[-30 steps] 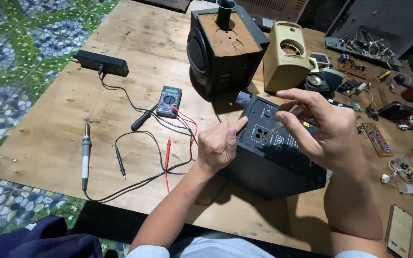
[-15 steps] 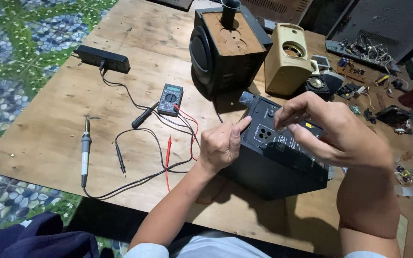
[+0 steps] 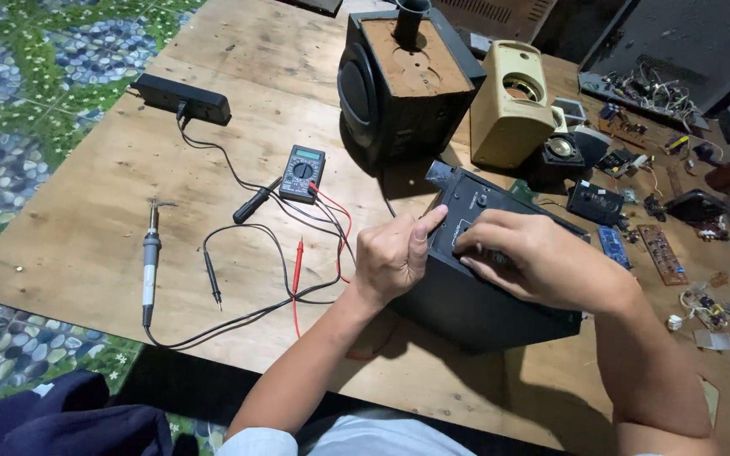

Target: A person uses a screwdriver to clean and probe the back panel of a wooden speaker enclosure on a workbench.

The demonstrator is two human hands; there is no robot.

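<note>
The black speaker box [image 3: 475, 295] lies on its side at the near-right centre of the plywood table [image 3: 86, 236], back panel w/ sockets facing up. Both hands are on that panel. The left hand [image 3: 392, 260] is loosely curled, thumb stretched out & pressing the panel's left edge, other fingers folded in; it holds nothing. The right hand [image 3: 542, 262] lies flat-ish over the panel middle, fingers bent down & tips pressed on the surface; whether it pinches anything underneath can't be told, fingertips hide it.

Just far of the box stands a bigger black speaker cabinet [image 3: 403, 80] w/ bare wood top & a dark tube sticking up. Right of it, a cream-coloured small speaker [image 3: 513, 105], upright, round opening to the front.

Left of the hands: a small multimeter [image 3: 302, 173] w/ red & black leads trailing near; red probe [image 3: 297, 257] & black probe [image 3: 211, 279] lie side by side, apart. Further left a soldering iron [image 3: 151, 257] lies on the wood, cord looping toward the near edge. Far left, a black power strip [image 3: 183, 97].

Right side of the table: loose circuit boards [image 3: 661, 253], small speaker drivers & bits of wire, scattered. Beyond the table's left edge, patterned floor tiles [image 3: 10, 76].
</note>
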